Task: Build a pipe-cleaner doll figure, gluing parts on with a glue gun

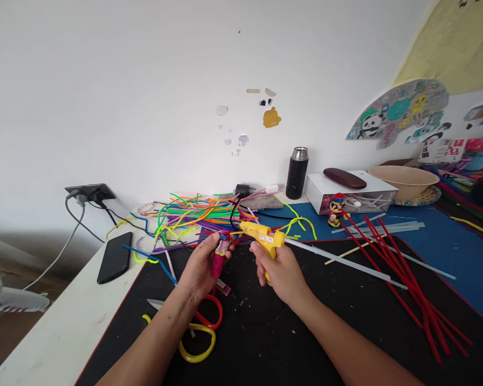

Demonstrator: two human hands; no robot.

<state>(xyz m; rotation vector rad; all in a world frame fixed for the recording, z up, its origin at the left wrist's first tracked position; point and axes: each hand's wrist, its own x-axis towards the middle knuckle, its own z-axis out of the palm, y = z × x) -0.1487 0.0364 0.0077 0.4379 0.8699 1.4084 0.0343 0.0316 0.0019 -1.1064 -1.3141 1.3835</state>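
Note:
Between the thumb and fingers of my left hand (203, 268) is a small pipe-cleaner figure (220, 257), magenta below with a pale, yellow and blue upper part. My right hand (282, 271) grips a yellow hot glue gun (261, 236) by its handle. The gun's nozzle points left and lies close to the figure's top; whether they touch I cannot tell. A long translucent glue stick (338, 257) juts from the back of the gun. Beneath my left forearm lie scissors (197, 343) with one yellow and one red handle loop, partly hidden.
A heap of colourful pipe cleaners (201, 214) lies along the wall. Red pipe cleaners (414, 284) spread over the black mat's right side. A phone (115, 258) rests at left. Behind stand a black flask (297, 174), a white box (350, 193) and a finished-looking figure (335, 210).

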